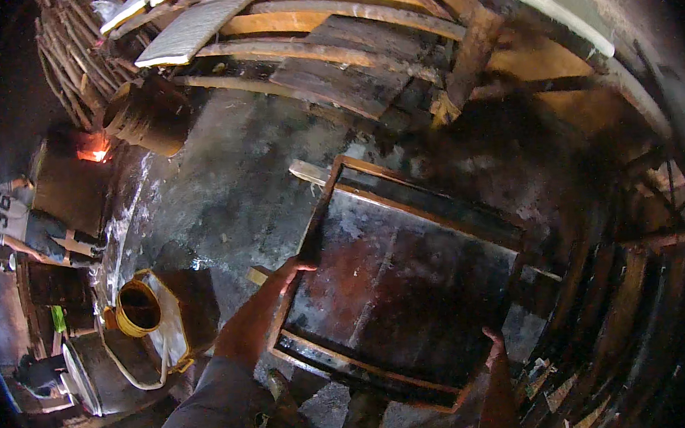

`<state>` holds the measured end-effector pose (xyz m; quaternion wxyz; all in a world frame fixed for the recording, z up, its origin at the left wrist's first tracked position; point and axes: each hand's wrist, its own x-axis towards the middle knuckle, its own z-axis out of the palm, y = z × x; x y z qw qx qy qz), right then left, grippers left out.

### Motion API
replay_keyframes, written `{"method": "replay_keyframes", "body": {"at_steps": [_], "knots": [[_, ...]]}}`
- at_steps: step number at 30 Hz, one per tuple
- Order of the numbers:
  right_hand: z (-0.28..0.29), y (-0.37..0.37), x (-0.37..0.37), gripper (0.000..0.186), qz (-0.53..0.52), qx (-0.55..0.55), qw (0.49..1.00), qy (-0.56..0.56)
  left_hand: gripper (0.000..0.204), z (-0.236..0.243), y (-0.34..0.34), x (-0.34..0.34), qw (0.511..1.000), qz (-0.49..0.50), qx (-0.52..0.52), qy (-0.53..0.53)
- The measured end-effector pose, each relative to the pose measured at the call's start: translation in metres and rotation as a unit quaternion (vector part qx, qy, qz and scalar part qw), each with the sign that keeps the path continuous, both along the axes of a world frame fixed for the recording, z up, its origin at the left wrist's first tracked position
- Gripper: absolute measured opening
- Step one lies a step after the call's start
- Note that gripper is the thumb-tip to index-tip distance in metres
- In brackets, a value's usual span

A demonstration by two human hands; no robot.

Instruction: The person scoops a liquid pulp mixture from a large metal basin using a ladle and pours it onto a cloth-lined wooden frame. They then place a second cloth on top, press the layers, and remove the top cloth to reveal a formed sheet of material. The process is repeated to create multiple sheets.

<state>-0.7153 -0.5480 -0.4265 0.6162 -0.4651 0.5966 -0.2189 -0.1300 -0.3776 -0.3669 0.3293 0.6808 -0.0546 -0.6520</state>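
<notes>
A large rectangular tray (387,275) with a wooden frame and dark, wet, reddish-stained inside fills the lower middle of the view. My left hand (294,272) is closed on its left rim; my right hand (494,347) is closed round its right side. A pale wooden bar (308,171) sticks out from under the far left corner, and a shorter piece (259,276) shows beside my left wrist. What the tray rests on, if anything, is mostly hidden beneath it.
Yellow bucket (136,305) and metal drum (107,376) stand at left. Beyond them are another person (20,223) and a small fire (94,145) near bundled sticks (66,75). A rusty barrel (146,117) and wooden racks (322,51) line the back; more slats (607,306) run along the right.
</notes>
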Motion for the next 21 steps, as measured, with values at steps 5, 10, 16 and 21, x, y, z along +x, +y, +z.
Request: {"method": "replay_keyframes", "body": {"at_steps": [5, 10, 16, 21], "knots": [[0.047, -0.006, 0.038, 0.075, -0.065, 0.021, 0.997, 0.024, 0.053, 0.019, 0.018, -0.001, 1.0, 0.002, -0.012, -0.006], [0.116, -0.031, 0.098, 0.073, -0.042, -0.011, 0.999, 0.027, 0.036, 0.057, 0.059, -0.009, 0.996, -0.007, 0.001, -0.093], [0.196, -0.035, 0.216, 0.07, 0.078, -0.022, 0.997, -0.001, 0.035, 0.075, 0.187, -0.019, 0.97, 0.041, -0.241, 0.002], [0.264, -0.005, 0.317, 0.068, 0.178, -0.038, 0.983, -0.017, 0.038, 0.134, 0.253, -0.04, 0.978, 0.086, -0.187, -0.01]]}}
